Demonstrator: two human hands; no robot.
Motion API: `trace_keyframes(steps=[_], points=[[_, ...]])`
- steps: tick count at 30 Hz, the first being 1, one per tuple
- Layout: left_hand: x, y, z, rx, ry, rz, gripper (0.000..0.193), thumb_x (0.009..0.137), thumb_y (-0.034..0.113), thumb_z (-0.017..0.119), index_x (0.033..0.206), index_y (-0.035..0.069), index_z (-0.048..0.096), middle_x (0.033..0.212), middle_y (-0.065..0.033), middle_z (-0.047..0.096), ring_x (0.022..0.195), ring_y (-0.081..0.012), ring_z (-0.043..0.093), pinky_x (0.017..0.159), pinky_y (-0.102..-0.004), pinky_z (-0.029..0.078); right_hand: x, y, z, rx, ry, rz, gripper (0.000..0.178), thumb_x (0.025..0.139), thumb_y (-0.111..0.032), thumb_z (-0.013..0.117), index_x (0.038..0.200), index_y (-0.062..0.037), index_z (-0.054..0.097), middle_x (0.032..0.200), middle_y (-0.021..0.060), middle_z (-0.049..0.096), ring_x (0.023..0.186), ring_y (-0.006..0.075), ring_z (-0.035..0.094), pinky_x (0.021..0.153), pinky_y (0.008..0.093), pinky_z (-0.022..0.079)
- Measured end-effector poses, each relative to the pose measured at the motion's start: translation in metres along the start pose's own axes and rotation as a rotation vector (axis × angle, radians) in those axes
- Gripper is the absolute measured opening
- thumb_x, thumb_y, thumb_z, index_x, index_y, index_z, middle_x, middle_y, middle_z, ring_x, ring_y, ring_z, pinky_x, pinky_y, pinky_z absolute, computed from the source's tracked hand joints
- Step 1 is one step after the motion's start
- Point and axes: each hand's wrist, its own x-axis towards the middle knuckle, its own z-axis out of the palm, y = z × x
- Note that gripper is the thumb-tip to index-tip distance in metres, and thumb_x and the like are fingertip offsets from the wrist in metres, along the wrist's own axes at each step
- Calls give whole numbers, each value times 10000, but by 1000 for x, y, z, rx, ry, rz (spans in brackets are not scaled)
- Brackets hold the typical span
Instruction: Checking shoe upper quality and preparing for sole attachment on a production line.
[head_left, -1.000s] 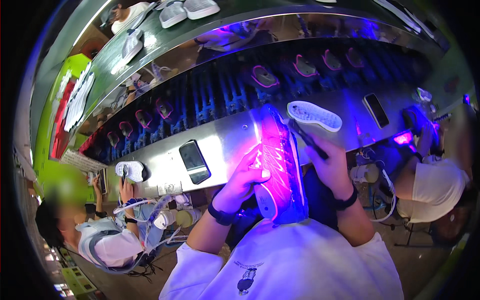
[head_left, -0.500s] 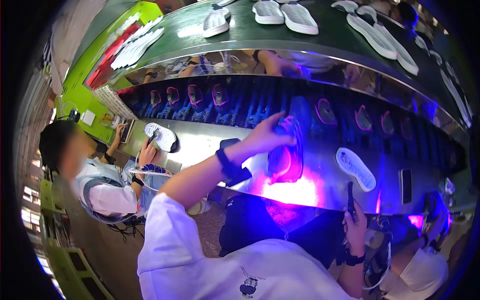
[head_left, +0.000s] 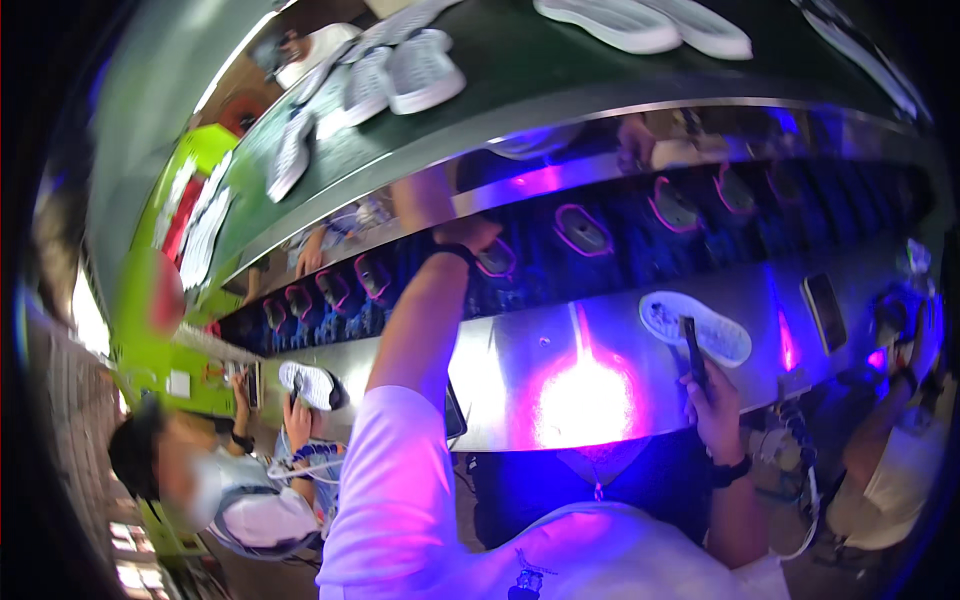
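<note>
My left hand [head_left: 468, 236] reaches across to the dark conveyor, right beside a dark shoe upper [head_left: 496, 260] with a pink-lit edge. Its fingers are blurred, so their grip does not show. In my right hand [head_left: 716, 412] is a slim dark-handled brush [head_left: 694, 352], its tip over a white shoe sole [head_left: 722, 335]. That sole lies on the metal worktop [head_left: 490, 385], right of a bright pink-violet patch of light.
More dark uppers [head_left: 583, 232] line the conveyor [head_left: 840, 200]. White soles [head_left: 425, 72] rest on the green shelf [head_left: 520, 60] above. A phone [head_left: 825, 312] lies to the right. At left, a co-worker [head_left: 265, 500] handles another white sole [head_left: 308, 384].
My left hand has carried the dark shoe upper from above the worktop to the conveyor. The brush in my right hand has moved up over the white sole. The view has shifted.
</note>
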Motion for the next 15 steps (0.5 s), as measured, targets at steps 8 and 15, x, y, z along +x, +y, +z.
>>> trace_keyframes(steps=[8, 15], points=[[4, 153, -32, -87, 106, 305, 729, 820, 516, 722, 1372, 61, 580, 1340, -216, 622, 1164, -360, 647, 898, -466, 565, 1, 6, -12, -1, 12, -44, 463, 964, 1, 622, 1415, 17, 516, 1002, 48, 668, 829, 82, 592, 755, 239, 502], [0, 164, 3, -260, -296, 27, 559, 860, 541, 667, 1062, 25, 738, 974, -165, 734, 739, -273, 743, 566, -361, 610, -1, 19, -18, -5, -7, -169, 489, 934, 9, 636, 1410, 8, 524, 954, 60, 671, 843, 98, 601, 789, 273, 514]])
